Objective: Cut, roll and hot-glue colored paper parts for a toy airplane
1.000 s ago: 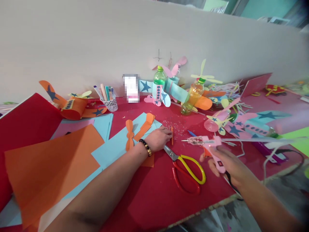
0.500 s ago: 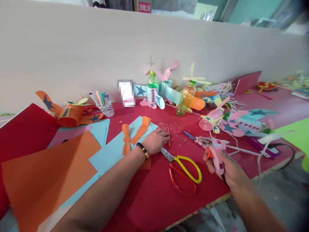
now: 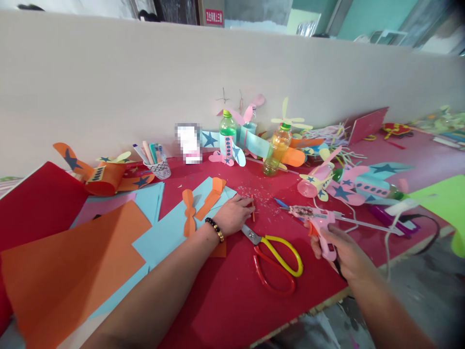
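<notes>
My right hand (image 3: 339, 249) is wrapped round the grip of a pink hot glue gun (image 3: 323, 218), fingers by its orange trigger. A clear glue stick (image 3: 370, 225) juts from the gun's back, and its nozzle points left, close to a blue pen (image 3: 281, 203) on the table. My left hand (image 3: 234, 213) rests low over the table, its fingertips closed at a thin orange paper strip (image 3: 253, 213). Just below that hand lie scissors (image 3: 278, 261) with one yellow and one red handle. Orange paper cutouts (image 3: 189, 213) lie on light blue paper (image 3: 163, 237) beside my left wrist.
Along the wall stand a pen cup (image 3: 160, 168), a green-capped bottle plane (image 3: 227, 128) and a yellowish bottle (image 3: 278, 150) with a propeller. More bottle planes (image 3: 312, 184) lie at right, near a white cable (image 3: 388, 247). Orange paper (image 3: 80, 257) covers the left side of the red table (image 3: 218, 300).
The glue gun in my right hand has shifted slightly left. My left hand stays by the orange strip; the whole view has tilted a little.
</notes>
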Demonstrator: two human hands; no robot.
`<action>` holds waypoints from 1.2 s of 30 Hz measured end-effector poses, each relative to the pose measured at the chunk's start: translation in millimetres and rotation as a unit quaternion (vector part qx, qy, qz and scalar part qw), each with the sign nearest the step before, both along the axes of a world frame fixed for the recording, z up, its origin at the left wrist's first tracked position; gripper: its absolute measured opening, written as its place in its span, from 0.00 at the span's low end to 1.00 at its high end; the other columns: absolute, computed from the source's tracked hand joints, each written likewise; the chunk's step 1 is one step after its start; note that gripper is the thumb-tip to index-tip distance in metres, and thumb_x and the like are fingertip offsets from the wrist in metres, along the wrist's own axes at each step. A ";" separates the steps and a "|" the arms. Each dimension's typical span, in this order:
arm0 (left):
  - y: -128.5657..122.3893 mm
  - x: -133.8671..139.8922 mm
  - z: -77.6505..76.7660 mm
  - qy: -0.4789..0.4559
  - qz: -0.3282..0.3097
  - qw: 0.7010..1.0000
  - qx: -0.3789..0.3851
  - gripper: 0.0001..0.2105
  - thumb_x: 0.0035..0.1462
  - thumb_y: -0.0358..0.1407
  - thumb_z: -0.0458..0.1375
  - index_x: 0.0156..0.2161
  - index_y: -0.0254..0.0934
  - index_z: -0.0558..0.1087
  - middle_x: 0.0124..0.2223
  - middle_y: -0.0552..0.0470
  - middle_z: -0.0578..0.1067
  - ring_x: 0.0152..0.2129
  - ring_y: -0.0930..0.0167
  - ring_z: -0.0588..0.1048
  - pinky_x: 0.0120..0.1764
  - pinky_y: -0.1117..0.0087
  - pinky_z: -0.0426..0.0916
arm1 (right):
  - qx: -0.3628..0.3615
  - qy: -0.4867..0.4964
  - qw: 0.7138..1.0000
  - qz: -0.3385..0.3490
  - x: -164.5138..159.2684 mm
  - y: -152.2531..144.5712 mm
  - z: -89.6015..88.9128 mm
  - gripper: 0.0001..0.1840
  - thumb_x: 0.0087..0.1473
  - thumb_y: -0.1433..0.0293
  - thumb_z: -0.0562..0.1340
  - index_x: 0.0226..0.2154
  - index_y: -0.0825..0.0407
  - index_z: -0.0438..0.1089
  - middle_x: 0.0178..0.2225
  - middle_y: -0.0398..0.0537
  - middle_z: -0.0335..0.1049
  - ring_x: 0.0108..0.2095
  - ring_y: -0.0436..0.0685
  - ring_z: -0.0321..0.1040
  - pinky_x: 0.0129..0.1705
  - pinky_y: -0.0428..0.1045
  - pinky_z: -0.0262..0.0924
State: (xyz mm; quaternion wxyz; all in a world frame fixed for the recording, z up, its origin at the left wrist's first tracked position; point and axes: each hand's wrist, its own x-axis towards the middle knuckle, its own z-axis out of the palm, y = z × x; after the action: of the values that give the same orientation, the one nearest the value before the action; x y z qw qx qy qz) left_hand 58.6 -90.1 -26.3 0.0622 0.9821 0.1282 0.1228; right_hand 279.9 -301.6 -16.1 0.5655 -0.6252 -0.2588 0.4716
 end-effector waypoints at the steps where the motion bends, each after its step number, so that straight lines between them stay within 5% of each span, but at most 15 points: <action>1: 0.4 0.0 -0.2 0.001 0.002 1.000 -0.003 0.12 0.59 0.33 0.47 0.43 0.39 0.71 0.50 0.49 0.69 0.41 0.67 0.65 0.46 0.65 0.61 | -0.008 -0.008 1.000 0.002 3.4 -0.1 0.5 0.13 0.49 0.61 0.62 0.23 0.53 0.67 0.16 0.45 0.67 0.17 0.50 0.62 0.20 0.45 0.55; 9: 1.6 2.9 -1.0 -0.016 0.005 1.000 -0.026 0.13 0.58 0.28 0.46 0.41 0.38 0.72 0.45 0.49 0.72 0.41 0.68 0.66 0.45 0.67 0.61 | -0.071 -0.054 0.996 0.002 33.7 0.4 -1.1 0.13 0.42 0.63 0.67 0.25 0.53 0.65 0.15 0.45 0.68 0.17 0.53 0.65 0.20 0.47 0.58; 21: 0.7 8.5 -4.3 -0.014 0.020 1.000 -0.001 0.13 0.59 0.29 0.46 0.44 0.37 0.72 0.50 0.49 0.71 0.42 0.70 0.69 0.48 0.67 0.60 | 0.034 0.010 0.999 0.012 17.1 -7.6 5.5 0.14 0.48 0.63 0.62 0.20 0.52 0.61 0.18 0.41 0.62 0.16 0.48 0.61 0.17 0.45 0.52; 27: 1.9 9.4 4.3 0.019 0.010 1.000 0.007 0.13 0.59 0.29 0.46 0.41 0.37 0.73 0.50 0.48 0.72 0.44 0.72 0.70 0.48 0.68 0.60 | 0.071 0.025 0.997 0.020 16.1 -12.8 -0.7 0.10 0.48 0.62 0.61 0.26 0.51 0.64 0.20 0.40 0.61 0.16 0.49 0.60 0.17 0.45 0.52; 36: 1.9 17.7 6.3 -0.005 0.073 0.996 -0.059 0.10 0.57 0.32 0.50 0.36 0.39 0.75 0.41 0.52 0.76 0.40 0.71 0.71 0.48 0.68 0.61 | -0.004 -0.012 1.000 0.021 35.4 -3.6 2.6 0.14 0.43 0.60 0.65 0.23 0.53 0.66 0.16 0.43 0.66 0.17 0.51 0.63 0.19 0.45 0.58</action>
State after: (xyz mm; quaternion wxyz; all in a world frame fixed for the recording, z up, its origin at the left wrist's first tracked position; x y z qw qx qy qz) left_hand 76.3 -88.2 -20.0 0.1113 0.9642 0.2062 0.1240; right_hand 315.2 -305.2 -13.5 0.5497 -0.6275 -0.2762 0.4772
